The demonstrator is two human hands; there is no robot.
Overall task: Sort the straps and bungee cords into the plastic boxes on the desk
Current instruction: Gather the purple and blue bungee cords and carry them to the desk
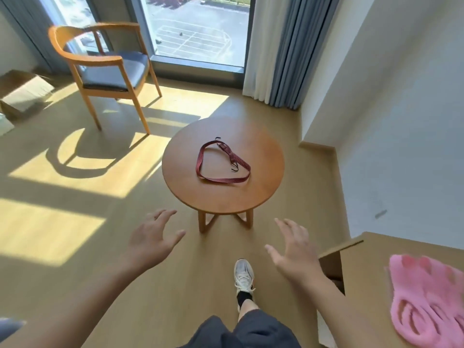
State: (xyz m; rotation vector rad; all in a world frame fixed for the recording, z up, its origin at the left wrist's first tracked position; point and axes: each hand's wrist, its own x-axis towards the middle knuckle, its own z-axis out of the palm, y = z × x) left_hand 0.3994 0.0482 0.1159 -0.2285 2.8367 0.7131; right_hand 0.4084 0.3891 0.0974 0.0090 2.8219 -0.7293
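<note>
On round table (261, 197) sits red bungee cord (221, 163), well apart from left hand (150, 237) & right hand (293, 252), both w/ fingers spread, holding nothing.

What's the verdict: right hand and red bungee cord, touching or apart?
Apart. Head view shows floor and tabletop between the right hand and the bungee cord.

Smooth, lightly glossy wooden table (263, 146); woven dark-red bungee cord (221, 163) with dark metal hooks; matt wood-look floor (125, 202).
</note>
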